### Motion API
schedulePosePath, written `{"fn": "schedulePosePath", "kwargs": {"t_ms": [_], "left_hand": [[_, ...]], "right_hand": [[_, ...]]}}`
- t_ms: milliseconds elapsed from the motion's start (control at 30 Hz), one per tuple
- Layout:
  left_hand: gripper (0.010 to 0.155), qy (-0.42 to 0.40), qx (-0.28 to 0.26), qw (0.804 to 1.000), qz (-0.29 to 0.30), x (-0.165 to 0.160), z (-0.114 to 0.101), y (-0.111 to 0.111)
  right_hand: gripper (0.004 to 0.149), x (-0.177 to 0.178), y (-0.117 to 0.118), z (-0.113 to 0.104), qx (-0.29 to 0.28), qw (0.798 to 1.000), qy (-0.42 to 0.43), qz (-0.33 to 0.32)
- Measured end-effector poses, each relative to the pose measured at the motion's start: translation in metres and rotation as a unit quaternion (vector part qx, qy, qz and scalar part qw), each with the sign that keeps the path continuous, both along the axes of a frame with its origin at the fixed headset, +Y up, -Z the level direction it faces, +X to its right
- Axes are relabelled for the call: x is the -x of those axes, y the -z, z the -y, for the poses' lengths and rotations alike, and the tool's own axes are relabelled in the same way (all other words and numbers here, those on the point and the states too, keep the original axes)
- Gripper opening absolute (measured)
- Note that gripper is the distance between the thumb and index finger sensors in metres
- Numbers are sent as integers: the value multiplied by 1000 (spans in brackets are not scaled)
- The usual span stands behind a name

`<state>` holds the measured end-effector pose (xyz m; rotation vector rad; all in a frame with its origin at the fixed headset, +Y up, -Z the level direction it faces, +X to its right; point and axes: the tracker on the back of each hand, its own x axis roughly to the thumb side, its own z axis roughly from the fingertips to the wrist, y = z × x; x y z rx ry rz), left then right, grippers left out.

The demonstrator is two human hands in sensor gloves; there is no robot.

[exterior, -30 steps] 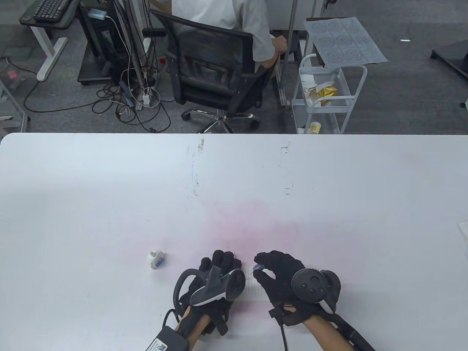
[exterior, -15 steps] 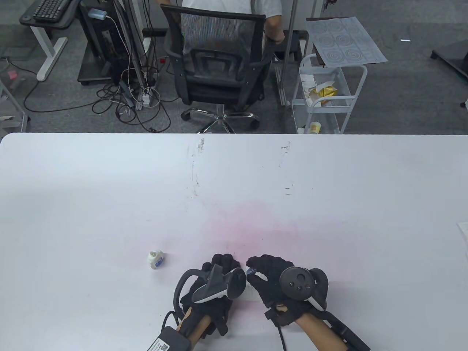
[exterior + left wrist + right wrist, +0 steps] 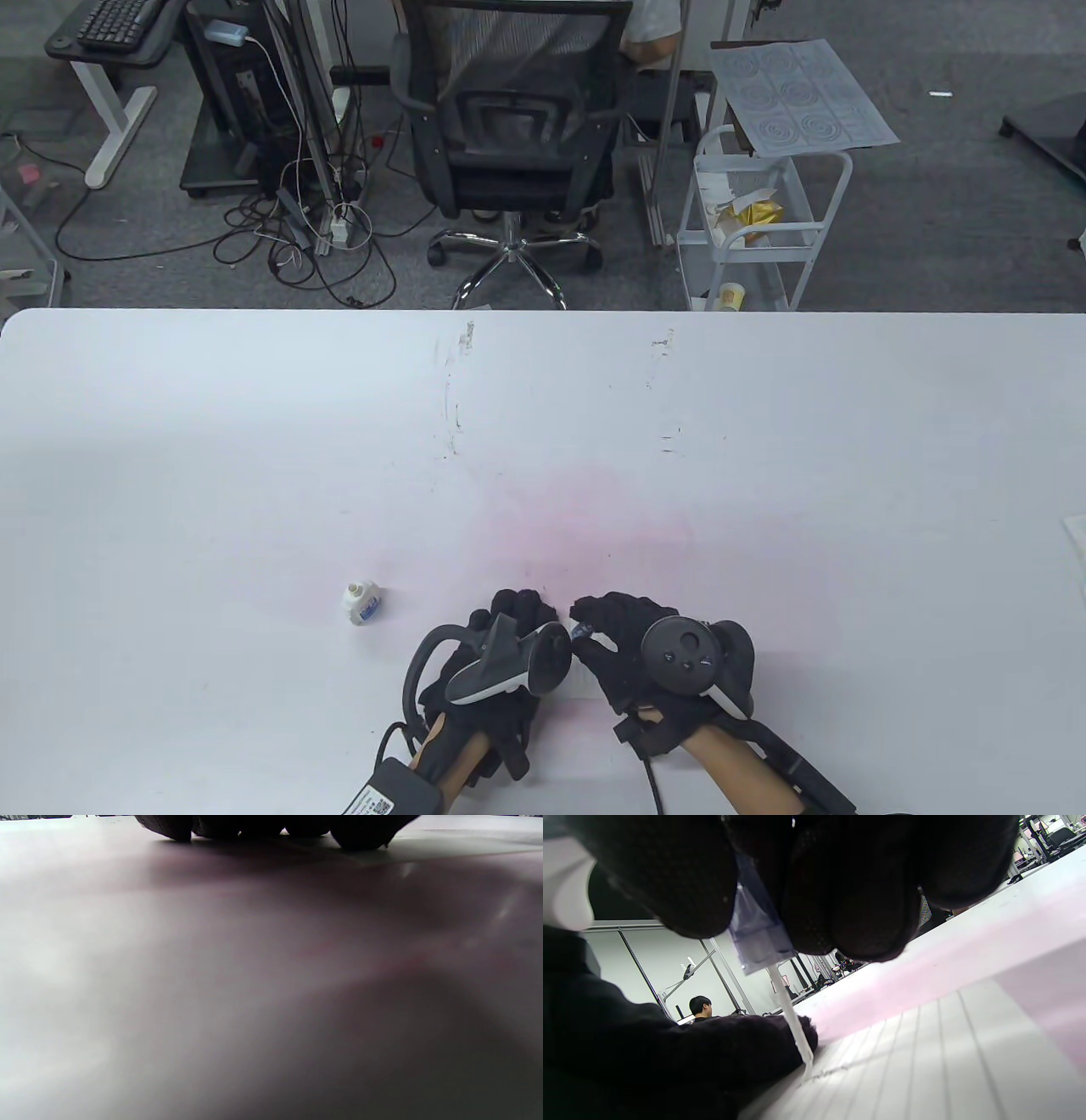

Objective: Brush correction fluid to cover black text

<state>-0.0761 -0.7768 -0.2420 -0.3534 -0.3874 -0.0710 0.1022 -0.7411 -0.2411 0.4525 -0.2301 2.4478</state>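
The brush (image 3: 793, 1027) is a thin white stick under a see-through blue cap (image 3: 757, 935). Its tip touches the lined paper (image 3: 925, 1052) right at a faint row of dark writing, just beside the left hand's fingers (image 3: 746, 1043).

A second ago the right hand (image 3: 632, 649) was farther to the right, and more of the paper showed between the two hands. Now the right hand has slid left until it is almost touching the left hand (image 3: 501, 645), and only a small strip of paper (image 3: 585, 679) still shows. The left hand has not moved. This looks like a stroke going along the writing toward the left, so the painting seems to be under way, not finished.

The right hand's fingers are curled tight and pinch the blue cap. The left hand lies flat with its fingers spread and presses the paper down.

The paper is thin and white with straight grey lines. The gloves are black and knitted, and look soft. Each hand has a hard, round black tracker on its back.

The little white bottle (image 3: 362, 601) stands with its top off, to the left of the left hand and well apart from it. The table (image 3: 254, 467) is smooth and white, with a pale pink stain just past the hands.
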Motion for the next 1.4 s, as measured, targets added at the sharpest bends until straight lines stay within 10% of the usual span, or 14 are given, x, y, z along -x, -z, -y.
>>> {"fn": "schedulePosePath", "kwargs": {"t_ms": [1400], "left_hand": [[63, 1, 1, 1000, -1, 0, 0, 0]], "right_hand": [[48, -2, -1, -3, -7, 1000, -26, 1]]}}
